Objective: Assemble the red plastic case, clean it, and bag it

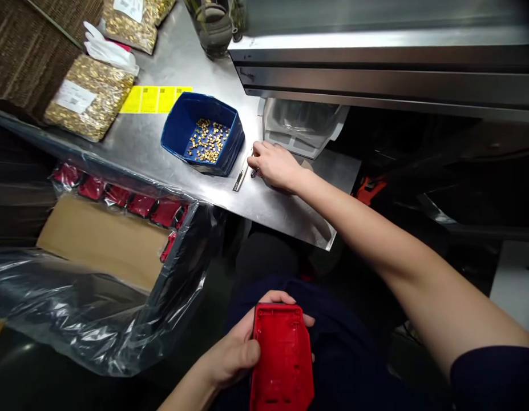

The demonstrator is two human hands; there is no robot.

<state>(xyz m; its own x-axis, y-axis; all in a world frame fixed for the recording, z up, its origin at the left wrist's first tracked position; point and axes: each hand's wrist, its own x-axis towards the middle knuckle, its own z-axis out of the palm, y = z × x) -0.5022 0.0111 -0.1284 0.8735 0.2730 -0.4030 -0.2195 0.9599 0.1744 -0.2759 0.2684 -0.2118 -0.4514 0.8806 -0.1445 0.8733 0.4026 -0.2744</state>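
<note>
In my left hand (242,348) I hold a red plastic housing (283,354), its hollow inside with ribs and small holes turned up toward me. My fingers wrap round its back and the thumb presses on its side rim. My right hand (273,164) is down at the metal table, fingers drawn together at the tips; what they grip, if anything, is hidden. Just beside those fingertips lies a slim metal tool (239,181), its kind unclear. A blue bin (172,128) with small brass pieces (208,141) stands left of my right hand.
A grey tray (305,145) lined with clear plastic sits under a metal ledge (375,85). Bags of brass parts (97,100), a white glove (108,51) and yellow labels (150,100) lie on the table. Below left, a plastic-lined box (105,245) holds several red parts and cardboard.
</note>
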